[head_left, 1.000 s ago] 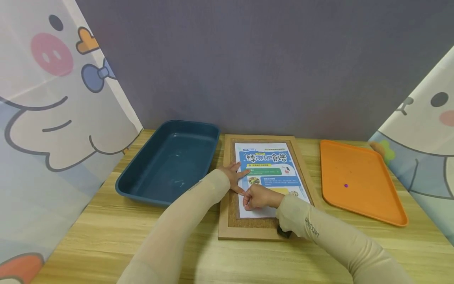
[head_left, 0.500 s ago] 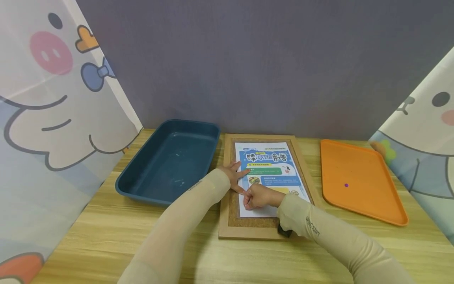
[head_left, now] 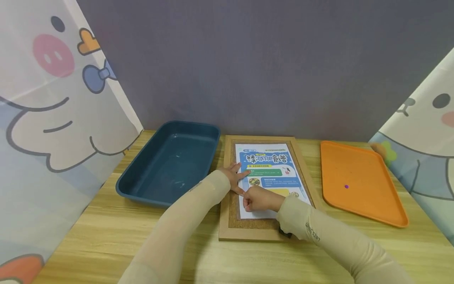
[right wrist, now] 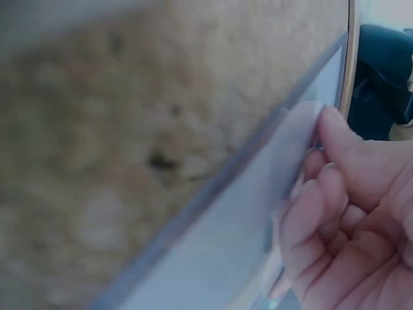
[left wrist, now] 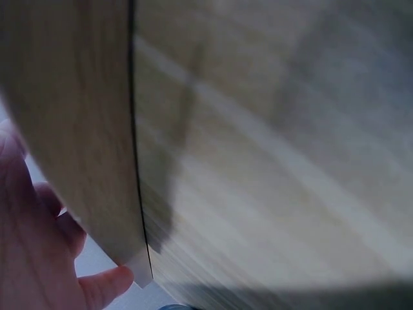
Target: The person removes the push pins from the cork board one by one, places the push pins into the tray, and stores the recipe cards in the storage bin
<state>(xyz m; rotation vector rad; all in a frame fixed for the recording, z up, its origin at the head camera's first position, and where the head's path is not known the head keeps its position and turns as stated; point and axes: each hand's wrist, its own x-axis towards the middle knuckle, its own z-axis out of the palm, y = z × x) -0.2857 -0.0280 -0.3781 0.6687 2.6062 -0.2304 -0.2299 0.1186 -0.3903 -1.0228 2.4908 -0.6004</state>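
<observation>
A white paper sheet (head_left: 273, 158) printed with blue, green and yellow blocks lies on a wood-framed cork board (head_left: 234, 223). My left hand (head_left: 231, 177) rests with spread fingers across the board's left frame and the sheet's left edge. Lower on the sheet, my right hand (head_left: 259, 198) is curled into a loose fist. In the right wrist view its thumb (right wrist: 352, 145) points at the sheet, its tip against the surface, with the other fingers folded in. Whatever may lie under that thumb tip is hidden.
A deep dark-teal tray (head_left: 166, 165) stands left of the board. To the right lies a shallow orange tray (head_left: 358, 165) bearing a small round purple piece (head_left: 346, 186). A grey partition (head_left: 248, 67) rises behind, with cartoon-printed cloth on both sides.
</observation>
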